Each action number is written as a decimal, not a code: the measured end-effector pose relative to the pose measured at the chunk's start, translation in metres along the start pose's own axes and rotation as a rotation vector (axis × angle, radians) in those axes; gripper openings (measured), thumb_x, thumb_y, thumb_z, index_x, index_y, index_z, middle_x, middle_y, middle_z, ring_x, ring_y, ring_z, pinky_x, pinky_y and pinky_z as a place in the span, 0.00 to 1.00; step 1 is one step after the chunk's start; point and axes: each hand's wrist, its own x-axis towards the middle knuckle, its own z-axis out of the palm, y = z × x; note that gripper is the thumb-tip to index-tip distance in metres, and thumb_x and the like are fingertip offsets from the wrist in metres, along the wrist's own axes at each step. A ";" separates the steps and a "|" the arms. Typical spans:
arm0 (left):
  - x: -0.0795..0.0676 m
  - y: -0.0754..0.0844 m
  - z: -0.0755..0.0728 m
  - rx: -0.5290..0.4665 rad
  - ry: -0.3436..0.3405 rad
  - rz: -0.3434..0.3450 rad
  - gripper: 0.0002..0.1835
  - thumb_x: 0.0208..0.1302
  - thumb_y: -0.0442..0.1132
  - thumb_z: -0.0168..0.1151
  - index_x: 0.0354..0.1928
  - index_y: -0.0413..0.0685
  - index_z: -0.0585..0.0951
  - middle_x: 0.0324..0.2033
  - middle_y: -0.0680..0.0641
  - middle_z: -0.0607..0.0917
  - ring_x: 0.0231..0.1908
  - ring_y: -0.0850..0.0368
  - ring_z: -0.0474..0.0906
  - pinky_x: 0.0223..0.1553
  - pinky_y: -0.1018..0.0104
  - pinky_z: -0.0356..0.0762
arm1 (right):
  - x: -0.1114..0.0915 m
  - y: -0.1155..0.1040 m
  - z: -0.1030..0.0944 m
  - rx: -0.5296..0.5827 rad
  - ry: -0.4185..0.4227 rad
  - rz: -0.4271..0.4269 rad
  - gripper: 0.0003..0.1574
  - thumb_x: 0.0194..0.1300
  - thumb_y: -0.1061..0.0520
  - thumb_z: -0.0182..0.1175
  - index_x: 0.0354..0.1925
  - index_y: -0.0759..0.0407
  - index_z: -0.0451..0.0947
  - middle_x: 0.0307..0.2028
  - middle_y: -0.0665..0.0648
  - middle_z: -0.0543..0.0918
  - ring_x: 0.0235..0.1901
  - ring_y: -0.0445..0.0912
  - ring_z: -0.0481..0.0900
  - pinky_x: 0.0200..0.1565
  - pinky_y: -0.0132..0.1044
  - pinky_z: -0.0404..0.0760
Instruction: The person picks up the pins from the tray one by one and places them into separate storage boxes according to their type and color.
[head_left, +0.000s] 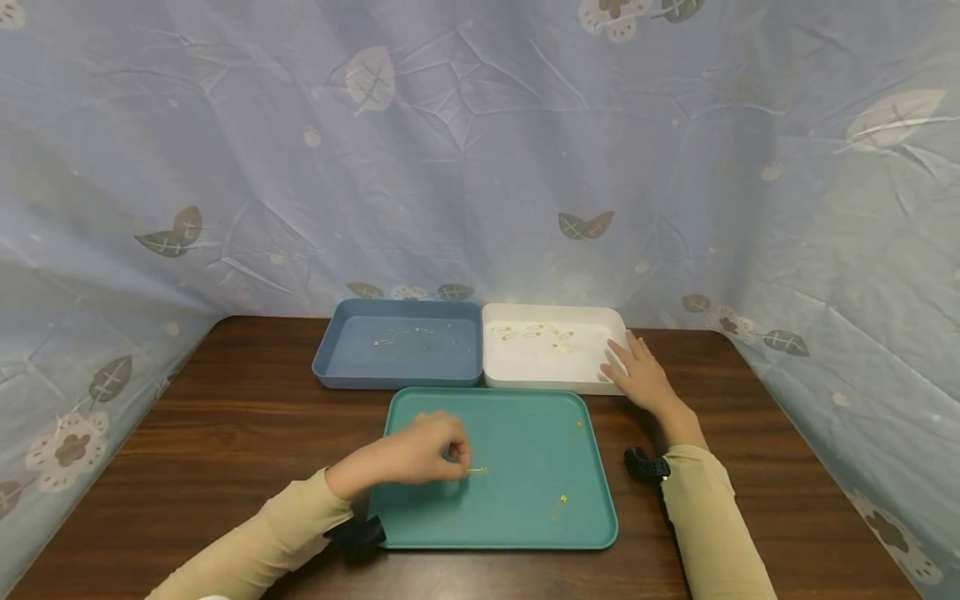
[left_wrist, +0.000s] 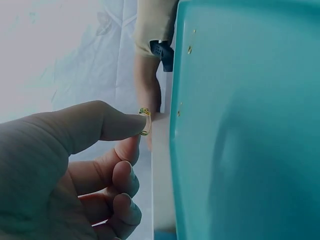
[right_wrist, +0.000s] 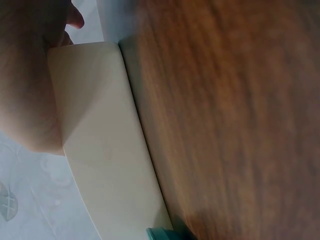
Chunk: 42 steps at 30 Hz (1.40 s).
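Observation:
Above the teal tray [head_left: 517, 421], my left hand [head_left: 431, 450] pinches a gold safety pin [left_wrist: 145, 121] between thumb and index finger. The other fingers of that hand are loosely curled. Two more gold safety pins lie on the right side of the teal tray, one near the back [head_left: 578, 427] and one nearer the front [head_left: 561, 505]. My right hand [head_left: 641, 377] rests at the right rim of the white tray [head_left: 592, 358], with fingers spread over the edge and holding no pin. Several gold safety pins [head_left: 532, 335] lie inside the white tray.
A blue tray [head_left: 348, 358] stands left of the white one, with several silver safety pins [head_left: 383, 342] in it. Both sit behind the teal tray on a dark wooden table [head_left: 247, 408]. A patterned cloth [head_left: 465, 167] hangs behind and along the sides.

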 end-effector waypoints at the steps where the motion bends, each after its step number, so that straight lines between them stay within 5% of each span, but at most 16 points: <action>1: 0.001 0.000 -0.002 -0.003 0.002 -0.003 0.08 0.55 0.37 0.66 0.22 0.58 0.81 0.26 0.58 0.74 0.31 0.66 0.66 0.40 0.65 0.59 | 0.001 0.000 0.000 0.004 0.002 -0.003 0.40 0.74 0.42 0.47 0.73 0.63 0.56 0.75 0.73 0.44 0.74 0.72 0.40 0.69 0.71 0.45; 20: 0.041 -0.001 -0.031 0.129 0.068 0.019 0.06 0.58 0.38 0.64 0.26 0.58 0.81 0.29 0.55 0.74 0.33 0.60 0.65 0.37 0.64 0.56 | 0.002 0.002 -0.001 0.007 -0.002 -0.009 0.41 0.74 0.42 0.47 0.73 0.64 0.55 0.75 0.73 0.43 0.74 0.72 0.39 0.70 0.69 0.45; 30: 0.075 0.001 -0.040 0.236 0.118 0.070 0.06 0.61 0.38 0.63 0.28 0.57 0.80 0.27 0.54 0.72 0.32 0.59 0.62 0.37 0.62 0.53 | 0.002 0.002 0.000 0.004 -0.005 -0.002 0.42 0.74 0.41 0.46 0.74 0.64 0.53 0.75 0.73 0.42 0.74 0.72 0.39 0.70 0.69 0.44; 42: 0.119 0.002 -0.047 0.385 0.200 0.115 0.04 0.63 0.40 0.62 0.31 0.56 0.82 0.32 0.50 0.79 0.34 0.57 0.68 0.38 0.63 0.61 | 0.002 0.000 0.000 -0.009 0.001 0.000 0.42 0.74 0.41 0.46 0.74 0.64 0.53 0.75 0.73 0.43 0.73 0.72 0.41 0.69 0.70 0.45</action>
